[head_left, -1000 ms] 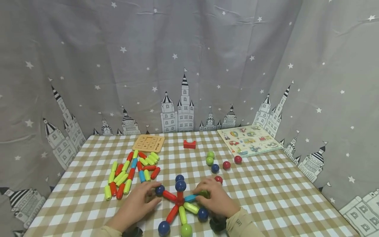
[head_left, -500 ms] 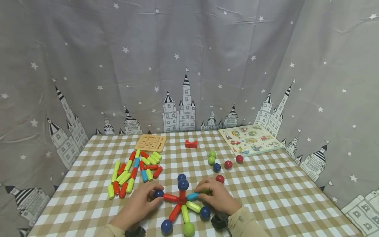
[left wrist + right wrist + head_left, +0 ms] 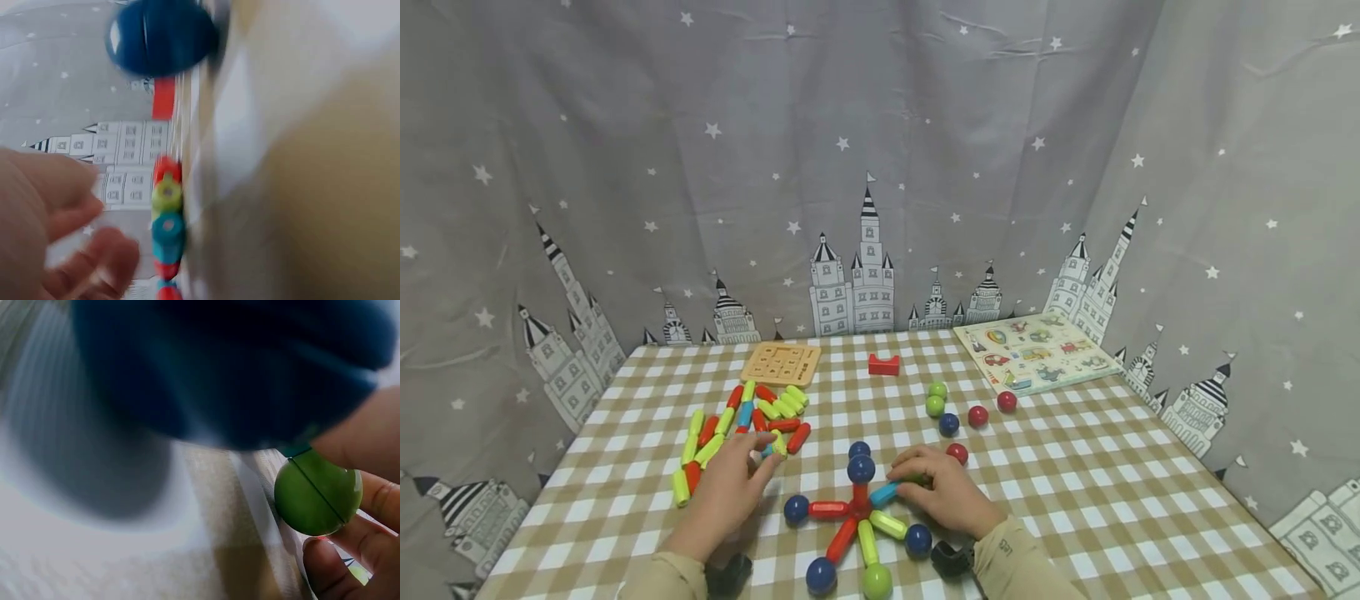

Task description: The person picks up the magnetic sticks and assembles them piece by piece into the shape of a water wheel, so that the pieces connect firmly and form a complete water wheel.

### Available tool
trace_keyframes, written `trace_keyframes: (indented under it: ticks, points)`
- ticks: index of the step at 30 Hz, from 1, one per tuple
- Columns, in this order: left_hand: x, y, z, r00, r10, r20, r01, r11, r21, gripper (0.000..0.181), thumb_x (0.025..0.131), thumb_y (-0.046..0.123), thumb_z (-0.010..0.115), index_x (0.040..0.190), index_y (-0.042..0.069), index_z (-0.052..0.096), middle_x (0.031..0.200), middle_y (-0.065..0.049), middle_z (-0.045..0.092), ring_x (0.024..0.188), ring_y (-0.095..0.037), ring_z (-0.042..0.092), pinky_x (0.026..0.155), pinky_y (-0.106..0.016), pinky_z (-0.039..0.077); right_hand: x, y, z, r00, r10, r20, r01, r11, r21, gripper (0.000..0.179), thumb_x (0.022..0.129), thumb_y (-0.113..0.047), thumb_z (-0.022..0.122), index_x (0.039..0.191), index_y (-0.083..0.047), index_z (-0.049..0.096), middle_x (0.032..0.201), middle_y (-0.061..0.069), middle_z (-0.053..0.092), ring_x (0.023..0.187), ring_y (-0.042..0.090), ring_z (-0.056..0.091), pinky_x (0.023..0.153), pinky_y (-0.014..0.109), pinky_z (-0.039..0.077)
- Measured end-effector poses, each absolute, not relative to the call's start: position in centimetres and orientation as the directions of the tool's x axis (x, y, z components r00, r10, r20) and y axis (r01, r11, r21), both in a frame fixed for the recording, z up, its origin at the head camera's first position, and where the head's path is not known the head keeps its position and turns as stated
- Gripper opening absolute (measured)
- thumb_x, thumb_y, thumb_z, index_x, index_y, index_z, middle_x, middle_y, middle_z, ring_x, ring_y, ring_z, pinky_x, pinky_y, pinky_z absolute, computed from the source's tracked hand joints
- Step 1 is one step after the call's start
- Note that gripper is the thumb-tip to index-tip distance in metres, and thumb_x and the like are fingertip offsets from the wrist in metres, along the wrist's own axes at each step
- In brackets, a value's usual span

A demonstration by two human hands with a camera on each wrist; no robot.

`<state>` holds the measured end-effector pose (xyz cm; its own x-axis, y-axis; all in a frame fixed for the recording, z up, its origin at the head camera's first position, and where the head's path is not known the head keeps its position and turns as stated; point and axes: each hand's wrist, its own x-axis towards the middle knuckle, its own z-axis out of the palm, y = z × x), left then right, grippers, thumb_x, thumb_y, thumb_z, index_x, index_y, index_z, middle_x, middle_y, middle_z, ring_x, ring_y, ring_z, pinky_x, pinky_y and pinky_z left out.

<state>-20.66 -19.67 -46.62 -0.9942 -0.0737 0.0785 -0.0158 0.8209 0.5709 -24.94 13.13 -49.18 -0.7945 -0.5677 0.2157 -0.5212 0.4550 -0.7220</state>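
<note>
In the head view a star-shaped build of toy rods and balls lies before me, with red, yellow-green and blue rods meeting at a red centre (image 3: 859, 502). Balls cap the rods, among them a blue ball (image 3: 796, 509) at the left. My right hand (image 3: 951, 492) grips a green ball (image 3: 319, 494) at the end of the blue rod (image 3: 883, 494). My left hand (image 3: 726, 487) hovers by the loose rods, its fingertips near a yellow-green rod (image 3: 779, 443). Its fingers look loosely bent in the left wrist view, with nothing visible between them.
Loose rods (image 3: 707, 450) spread over the left of the checked tablecloth (image 3: 1075, 500). Several loose balls, including a dark blue ball (image 3: 949, 425), sit right of centre. A wooden number puzzle (image 3: 781, 364), a red block (image 3: 883, 365) and a picture board (image 3: 1037, 352) lie toward the back.
My left hand has let go of the left blue ball and moved left and away from me to the loose rods. My right hand keeps holding the green ball.
</note>
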Motion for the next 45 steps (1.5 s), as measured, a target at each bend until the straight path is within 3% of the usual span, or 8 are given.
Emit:
trace_keyframes:
  ticks: [3, 7, 13, 21, 25, 34, 40, 45]
  points:
    - [-22.4, -20.1, -47.0, -0.996, -0.027, 0.089, 0.016, 0.893, 0.451, 0.057, 0.095, 0.033, 0.075, 0.143, 0.008, 0.059, 0.136, -0.019, 0.057, 0.104, -0.031, 0.063, 0.083, -0.049, 0.056, -25.0, 13.3, -49.2, -0.8, -0.564, 0.202, -0.505, 0.454, -0.734, 0.017, 0.095, -0.022, 0.074, 0.109, -0.03, 0.079, 0.122, -0.007, 0.069, 0.114, 0.014, 0.059, 0.088, 0.026, 0.049]
    - [-23.4, -20.4, -47.7, -0.996, 0.044, 0.079, 0.069, 0.934, 0.351, 0.056, 0.092, 0.036, 0.078, 0.14, 0.011, 0.063, 0.149, -0.016, 0.054, 0.132, -0.042, 0.055, 0.099, -0.061, 0.05, -25.1, 13.2, -49.4, -0.795, -0.577, 0.189, -0.497, 0.439, -0.749, 0.017, 0.096, -0.022, 0.073, 0.11, -0.029, 0.079, 0.122, -0.007, 0.069, 0.113, 0.012, 0.06, 0.088, 0.025, 0.05]
    - [-23.5, -20.4, -47.8, -0.988, 0.066, 0.142, 0.105, 0.953, 0.285, 0.042, 0.091, 0.031, 0.08, 0.128, 0.015, 0.071, 0.141, -0.013, 0.062, 0.123, -0.039, 0.062, 0.092, -0.058, 0.055, -25.2, 13.1, -49.4, -0.787, -0.581, 0.208, -0.507, 0.417, -0.754, 0.016, 0.096, -0.023, 0.073, 0.11, -0.027, 0.079, 0.121, -0.006, 0.069, 0.111, 0.011, 0.061, 0.086, 0.024, 0.05]
    - [-23.6, -20.4, -47.5, -0.993, 0.084, 0.082, 0.103, 0.96, 0.259, 0.048, 0.089, 0.037, 0.08, 0.132, 0.018, 0.07, 0.131, -0.012, 0.061, 0.103, -0.03, 0.065, 0.082, -0.052, 0.058, -25.1, 13.2, -49.3, -0.789, -0.576, 0.215, -0.51, 0.419, -0.751, 0.016, 0.097, -0.021, 0.073, 0.11, -0.026, 0.079, 0.121, -0.007, 0.069, 0.111, 0.011, 0.06, 0.087, 0.024, 0.049]
    - [-23.7, -20.8, -47.6, -0.992, 0.081, 0.095, 0.105, 0.952, 0.288, 0.045, 0.087, 0.038, 0.081, 0.126, 0.017, 0.072, 0.12, -0.012, 0.061, 0.09, -0.024, 0.063, 0.079, -0.048, 0.058, -25.0, 13.2, -49.2, -0.783, -0.581, 0.224, -0.519, 0.412, -0.749, 0.015, 0.098, -0.021, 0.072, 0.11, -0.023, 0.079, 0.121, -0.002, 0.069, 0.111, 0.014, 0.061, 0.087, 0.025, 0.049]
    - [-23.7, -20.6, -47.7, -0.955, 0.051, 0.292, 0.151, 0.932, 0.33, 0.037, 0.095, 0.044, 0.072, 0.114, 0.013, 0.072, 0.104, -0.003, 0.07, 0.085, -0.021, 0.065, 0.073, -0.044, 0.058, -25.0, 13.2, -49.2, -0.788, -0.575, 0.22, -0.516, 0.424, -0.744, 0.015, 0.097, -0.02, 0.072, 0.109, -0.026, 0.079, 0.119, -0.008, 0.069, 0.112, 0.012, 0.06, 0.089, 0.025, 0.049]
    - [-22.2, -17.9, -46.4, -0.993, 0.048, 0.108, 0.093, 0.879, 0.468, 0.033, 0.087, 0.056, 0.077, 0.087, 0.024, 0.074, 0.074, 0.011, 0.065, 0.066, -0.01, 0.054, 0.063, -0.032, 0.047, -24.9, 13.1, -49.1, -0.786, -0.577, 0.221, -0.517, 0.419, -0.746, 0.015, 0.098, -0.021, 0.071, 0.11, -0.025, 0.079, 0.119, -0.007, 0.069, 0.111, 0.012, 0.06, 0.088, 0.025, 0.049]
    - [-21.8, -16.2, -46.5, -0.997, 0.07, 0.014, 0.068, 0.871, 0.487, 0.034, 0.084, 0.058, 0.079, 0.079, 0.025, 0.076, 0.066, 0.012, 0.061, 0.066, -0.01, 0.052, 0.065, -0.031, 0.045, -24.9, 13.0, -49.1, -0.783, -0.576, 0.235, -0.531, 0.422, -0.735, 0.014, 0.098, -0.022, 0.071, 0.109, -0.025, 0.079, 0.118, -0.007, 0.069, 0.111, 0.014, 0.061, 0.088, 0.025, 0.049]
